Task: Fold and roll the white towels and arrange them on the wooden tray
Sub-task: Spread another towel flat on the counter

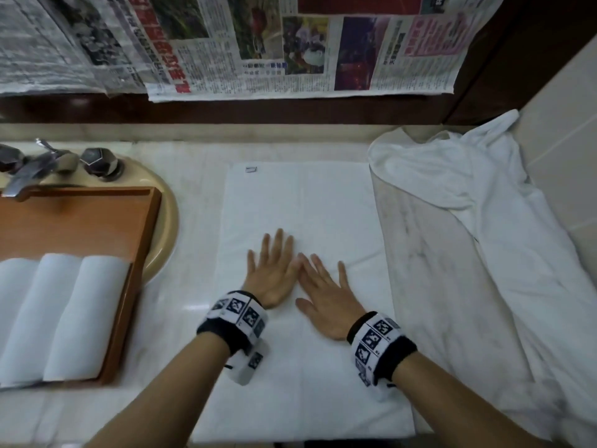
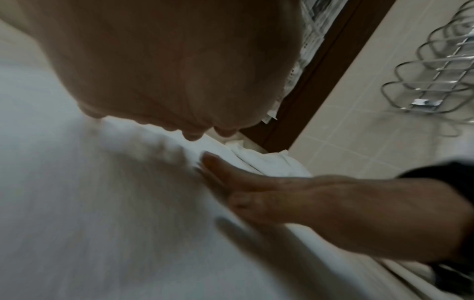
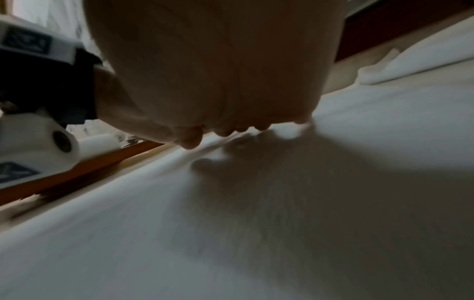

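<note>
Left hand and right hand lie flat, fingers straight, touching, mid-counter on the flat towel; three rolled towels fill the wooden tray at the counter's left edge.

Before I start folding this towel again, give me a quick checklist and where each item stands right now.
1. Flat towel squared on the counter: ok, edges look straight.
2. Surface smoothed: not ok, a crease runs right of the right hand.
3. Both hands free to grab an edge: ok, left hand and right hand lie flat, fingers straight.
4. Room on the wooden tray: ok, its far half is bare behind the rolled towels.
5. Crumpled towel clear of the flat one: cannot tell, their edges meet or overlap at the far right corner.
</note>
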`<move>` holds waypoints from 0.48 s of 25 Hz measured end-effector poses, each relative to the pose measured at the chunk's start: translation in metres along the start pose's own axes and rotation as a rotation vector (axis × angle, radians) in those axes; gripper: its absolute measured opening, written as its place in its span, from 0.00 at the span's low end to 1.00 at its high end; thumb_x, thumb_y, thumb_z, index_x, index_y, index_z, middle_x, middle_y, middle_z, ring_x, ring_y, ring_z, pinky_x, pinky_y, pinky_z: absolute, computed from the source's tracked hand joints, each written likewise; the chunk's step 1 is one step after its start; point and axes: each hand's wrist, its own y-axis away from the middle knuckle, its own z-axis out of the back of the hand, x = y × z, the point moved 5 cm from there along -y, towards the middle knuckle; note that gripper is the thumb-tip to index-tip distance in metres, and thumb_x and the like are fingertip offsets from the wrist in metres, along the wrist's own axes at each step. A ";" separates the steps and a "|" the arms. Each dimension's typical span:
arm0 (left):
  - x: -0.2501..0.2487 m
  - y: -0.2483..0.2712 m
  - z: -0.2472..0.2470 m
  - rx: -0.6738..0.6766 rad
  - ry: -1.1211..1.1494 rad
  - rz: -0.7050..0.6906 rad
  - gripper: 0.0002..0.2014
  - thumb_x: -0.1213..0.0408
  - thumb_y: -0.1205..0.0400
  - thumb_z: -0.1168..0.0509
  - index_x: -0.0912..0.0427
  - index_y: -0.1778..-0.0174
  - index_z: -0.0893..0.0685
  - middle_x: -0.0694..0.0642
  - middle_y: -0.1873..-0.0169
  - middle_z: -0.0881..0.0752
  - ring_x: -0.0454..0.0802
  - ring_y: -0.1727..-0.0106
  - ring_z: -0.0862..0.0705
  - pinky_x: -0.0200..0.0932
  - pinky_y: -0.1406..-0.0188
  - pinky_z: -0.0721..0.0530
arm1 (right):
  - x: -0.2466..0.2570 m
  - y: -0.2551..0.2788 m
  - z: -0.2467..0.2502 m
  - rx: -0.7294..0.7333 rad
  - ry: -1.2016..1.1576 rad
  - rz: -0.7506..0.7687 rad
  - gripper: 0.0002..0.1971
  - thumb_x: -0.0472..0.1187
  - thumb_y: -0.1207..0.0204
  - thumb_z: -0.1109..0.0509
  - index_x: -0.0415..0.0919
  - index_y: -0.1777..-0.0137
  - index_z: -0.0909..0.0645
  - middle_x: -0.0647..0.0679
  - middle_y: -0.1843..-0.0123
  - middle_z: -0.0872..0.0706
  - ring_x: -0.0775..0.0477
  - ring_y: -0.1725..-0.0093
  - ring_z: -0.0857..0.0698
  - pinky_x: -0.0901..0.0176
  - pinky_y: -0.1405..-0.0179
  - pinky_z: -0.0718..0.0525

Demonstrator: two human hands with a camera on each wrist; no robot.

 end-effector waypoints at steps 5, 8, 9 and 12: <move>0.078 0.033 0.001 -0.172 -0.095 0.210 0.30 0.47 0.11 0.62 0.48 0.15 0.65 0.48 0.17 0.69 0.49 0.17 0.71 0.58 0.19 0.69 | -0.080 0.030 0.000 -0.114 -0.109 -0.468 0.34 0.58 0.14 0.59 0.45 0.17 0.72 0.53 0.18 0.77 0.52 0.18 0.72 0.30 0.21 0.67; 0.066 0.042 0.008 -0.122 0.004 0.311 0.32 0.46 0.11 0.60 0.54 0.15 0.65 0.52 0.17 0.71 0.53 0.17 0.71 0.62 0.19 0.67 | -0.059 0.039 0.003 -0.132 -0.135 -0.514 0.36 0.58 0.14 0.58 0.43 0.17 0.73 0.51 0.17 0.77 0.50 0.18 0.73 0.28 0.22 0.69; 0.040 0.043 -0.001 -0.085 0.019 0.236 0.32 0.47 0.11 0.61 0.54 0.15 0.65 0.52 0.18 0.71 0.53 0.17 0.71 0.62 0.20 0.67 | -0.031 0.036 -0.002 -0.133 -0.100 -0.359 0.35 0.57 0.13 0.57 0.45 0.17 0.72 0.52 0.17 0.76 0.50 0.18 0.73 0.29 0.22 0.68; -0.013 0.061 -0.047 0.039 0.023 -0.002 0.29 0.48 0.10 0.63 0.52 0.15 0.65 0.48 0.18 0.72 0.50 0.17 0.71 0.56 0.21 0.70 | 0.021 0.042 -0.032 -0.044 -0.034 -0.037 0.31 0.54 0.12 0.58 0.50 0.15 0.67 0.57 0.17 0.74 0.52 0.17 0.71 0.30 0.20 0.63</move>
